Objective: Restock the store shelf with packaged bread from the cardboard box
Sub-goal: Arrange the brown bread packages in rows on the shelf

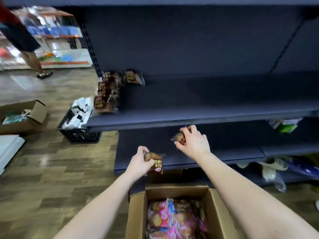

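Both hands out in front, each gripping one bread packet. Left hand (140,161) at about 7 o'clock from frame centre, fingers curled round a brown bread packet (154,162) with printed label, held just off the front edge of the lower shelf (224,152). Right hand (193,141) near 5 o'clock from centre, fingers closed over a second packet (179,138), which sits above the lower shelf surface; contact with the shelf can't be confirmed, hand hides the underside.

Cardboard box (136,216) at 6 o'clock, flaps open, on the floor directly below the arms. Inside: more packaged bread (165,218), pink and brown wrappers, loosely piled.

Upper shelf (207,107) mostly bare. At its left end, 10 o'clock from centre, a row of brown packets (107,94) standing front to back, plus one more packet (133,77) upright just beside them toward the back.

Black crate (77,125) with white packs on the floor at 9 o'clock, touching the shelf's left end. Second open carton (25,116) further out at 9 o'clock. Another person's legs (32,57) at 10 o'clock, blurred. Bagged items (272,173) under the lower shelf at 4 o'clock, too blurred to identify.
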Motion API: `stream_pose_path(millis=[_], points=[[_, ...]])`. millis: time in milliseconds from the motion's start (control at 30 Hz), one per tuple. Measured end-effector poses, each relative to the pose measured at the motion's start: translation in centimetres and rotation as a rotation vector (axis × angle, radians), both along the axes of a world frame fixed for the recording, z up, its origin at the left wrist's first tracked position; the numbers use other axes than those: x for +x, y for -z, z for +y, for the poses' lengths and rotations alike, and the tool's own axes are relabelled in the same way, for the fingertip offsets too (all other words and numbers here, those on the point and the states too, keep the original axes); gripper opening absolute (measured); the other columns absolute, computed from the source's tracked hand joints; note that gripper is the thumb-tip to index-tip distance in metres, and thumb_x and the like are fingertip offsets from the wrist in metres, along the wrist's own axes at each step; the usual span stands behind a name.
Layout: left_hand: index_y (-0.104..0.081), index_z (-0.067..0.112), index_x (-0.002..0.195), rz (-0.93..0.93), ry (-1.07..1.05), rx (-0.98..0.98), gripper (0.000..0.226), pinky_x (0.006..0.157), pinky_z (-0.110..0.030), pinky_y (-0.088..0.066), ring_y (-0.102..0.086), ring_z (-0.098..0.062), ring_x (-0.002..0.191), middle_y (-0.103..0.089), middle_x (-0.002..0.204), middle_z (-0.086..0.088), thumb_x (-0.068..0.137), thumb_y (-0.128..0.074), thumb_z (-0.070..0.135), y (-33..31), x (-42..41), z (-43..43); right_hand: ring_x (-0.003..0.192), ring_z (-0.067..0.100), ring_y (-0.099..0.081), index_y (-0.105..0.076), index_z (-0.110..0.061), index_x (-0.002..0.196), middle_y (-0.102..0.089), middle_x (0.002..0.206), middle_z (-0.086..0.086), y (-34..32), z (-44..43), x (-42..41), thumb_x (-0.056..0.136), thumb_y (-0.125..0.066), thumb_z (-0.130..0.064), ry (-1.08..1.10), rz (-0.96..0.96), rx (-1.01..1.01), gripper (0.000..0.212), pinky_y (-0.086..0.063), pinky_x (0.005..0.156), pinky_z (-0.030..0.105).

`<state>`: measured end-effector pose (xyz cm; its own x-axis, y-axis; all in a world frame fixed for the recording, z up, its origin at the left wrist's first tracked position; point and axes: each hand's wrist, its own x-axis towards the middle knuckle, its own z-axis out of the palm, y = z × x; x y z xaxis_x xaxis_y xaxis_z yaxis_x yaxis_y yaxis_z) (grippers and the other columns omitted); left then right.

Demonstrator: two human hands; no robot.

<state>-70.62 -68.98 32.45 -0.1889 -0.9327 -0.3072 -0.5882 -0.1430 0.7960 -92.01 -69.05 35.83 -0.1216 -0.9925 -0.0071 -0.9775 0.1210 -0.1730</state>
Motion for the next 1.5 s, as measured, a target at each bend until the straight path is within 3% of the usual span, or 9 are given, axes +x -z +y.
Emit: stream_pose_path(millis=[100,200,333,633,800,933,1133,1367,1500], points=[[-0.04,0.018,0.103,0.046,-0.033,-0.11,0.027,0.041,-0.021,-0.048,-0.056,-0.016,0.06,-0.06,0.1,-0.007,0.084,-0.057,0.009,-4.1,0.0,-1.7,0.105,0.027,-0.053,-0.045,-0.023,0.126,-0.041,0.126,0.005,-3.9,-1.3,0.1,0.084,-0.055,-0.047,-0.022,0.041,-0.084,0.049,-0.041,0.087,0.038],[-0.041,0.017,0.106,0.087,-0.05,-0.207,0.029,0.045,-0.034,-0.055,-0.057,-0.02,0.063,-0.058,0.098,-0.004,0.084,-0.058,0.01,-7.8,0.1,-3.3,0.1,0.029,-0.055,-0.048,-0.022,0.123,-0.043,0.124,0.006,-7.0,-2.4,-0.2,0.082,-0.057,-0.042,-0.006,0.055,-0.161,0.047,-0.04,0.085,0.037],[-0.041,0.017,0.109,0.13,-0.066,-0.312,0.031,0.045,-0.031,-0.055,-0.056,-0.012,0.071,-0.055,0.102,-0.002,0.084,-0.058,0.01,-11.3,0.3,-5.0,0.1,0.029,-0.056,-0.047,-0.022,0.126,-0.044,0.126,0.005,-9.9,-3.8,-0.5,0.084,-0.056,-0.042,-0.002,0.052,-0.248,0.048,-0.042,0.083,0.037],[-0.036,0.019,0.122,0.169,-0.081,-0.342,0.047,0.052,-0.036,-0.058,-0.062,-0.021,0.074,-0.057,0.098,-0.003,0.083,-0.058,0.007,-12.7,-1.4,-7.9,0.112,0.026,-0.05,-0.047,-0.023,0.127,-0.051,0.125,0.002,-11.4,-6.2,-0.8,0.087,-0.056,-0.045,-0.05,0.069,-0.265,0.047,-0.042,0.086,0.037],[-0.03,0.01,0.141,0.041,-0.127,-0.349,0.058,0.087,-0.024,-0.043,-0.056,-0.031,0.112,-0.057,0.127,-0.015,0.089,-0.055,0.008,-10.6,-2.8,-9.8,0.119,0.026,-0.046,-0.039,-0.024,0.136,-0.045,0.136,0.001,-9.0,-7.6,-1.4,0.093,-0.052,-0.041,-0.086,0.086,-0.139,0.048,-0.039,0.093,0.037],[-0.034,0.008,0.142,-0.076,-0.214,-0.428,0.056,0.101,-0.034,-0.035,-0.044,-0.034,0.125,-0.042,0.141,-0.017,0.09,-0.055,0.008,-9.0,-3.8,-11.1,0.132,0.028,-0.033,-0.029,-0.025,0.145,-0.03,0.15,0.0,-6.5,-8.7,-2.1,0.097,-0.046,-0.038,-0.088,0.062,-0.014,0.052,-0.028,0.106,0.046],[-0.055,0.024,0.13,-0.418,-0.234,-0.514,0.035,0.101,-0.041,-0.034,-0.038,-0.032,0.127,-0.039,0.147,-0.001,0.097,-0.043,0.023,-6.7,-5.1,-11.5,0.146,0.028,-0.003,-0.013,-0.031,0.151,-0.008,0.159,-0.003,-4.1,-10.4,-2.7,0.098,-0.034,-0.047,-0.137,0.003,0.025,0.059,-0.01,0.115,0.056],[-0.059,0.029,0.127,-0.485,-0.34,-0.518,0.034,0.103,-0.043,-0.031,-0.041,-0.033,0.124,-0.046,0.142,-0.003,0.096,-0.045,0.033,-6.1,-6.2,-12.2,0.146,0.03,-0.002,-0.008,-0.031,0.151,-0.003,0.16,-0.001,-3.7,-12.7,-3.1,0.096,-0.028,-0.056,-0.176,0.014,0.018,0.064,-0.009,0.115,0.056],[-0.061,0.03,0.121,-0.542,-0.31,-0.523,0.034,0.098,-0.04,-0.033,-0.046,-0.032,0.114,-0.053,0.128,-0.006,0.092,-0.049,0.042,-6.3,-5.0,-13.0,0.144,0.032,-0.006,0.008,-0.027,0.151,0.0,0.159,0.003,-3.7,-13.3,-2.6,0.098,-0.027,-0.052,-0.142,-0.006,-0.005,0.069,-0.009,0.116,0.053]])
